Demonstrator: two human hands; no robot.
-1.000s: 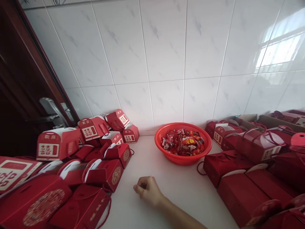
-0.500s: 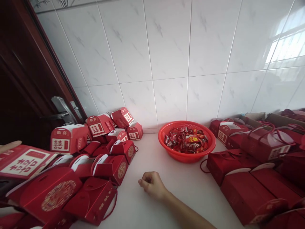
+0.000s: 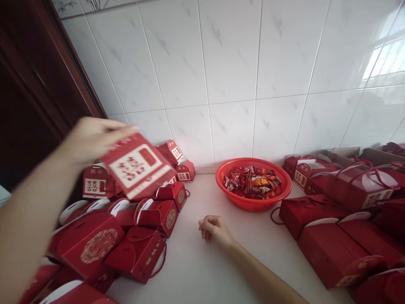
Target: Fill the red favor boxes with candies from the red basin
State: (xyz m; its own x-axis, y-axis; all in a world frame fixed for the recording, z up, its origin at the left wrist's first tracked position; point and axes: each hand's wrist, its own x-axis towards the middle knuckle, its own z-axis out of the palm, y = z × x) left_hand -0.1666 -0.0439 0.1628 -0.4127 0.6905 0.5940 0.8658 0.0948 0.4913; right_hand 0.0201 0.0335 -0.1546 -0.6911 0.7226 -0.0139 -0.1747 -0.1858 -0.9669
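Observation:
My left hand [image 3: 103, 137], slightly blurred, grips a red candy box [image 3: 137, 166] by its top edge. The box is tilted and held above the pile at the left, its cream panel with red characters facing me. Below it lie more red boxes [image 3: 98, 240], some with gold round emblems and white-lined flaps. My right hand [image 3: 217, 232] is loosely curled over the white tabletop [image 3: 190, 261], and I see nothing in its fingers. It is nearest to a red plastic basket [image 3: 253, 204] that holds many small wrapped candies [image 3: 253, 181].
More red boxes with cord handles [image 3: 341, 249] crowd the right side of the table. Open cardboard cartons [image 3: 348, 153] stand behind them. A white tiled wall [image 3: 234, 84] rises at the back, and a dark wooden door [image 3: 38, 84] is at the left.
My left hand has carried the candy box from the left edge rightward and up, over the pile. My right hand stays curled in about the same place. The view has shifted slightly left.

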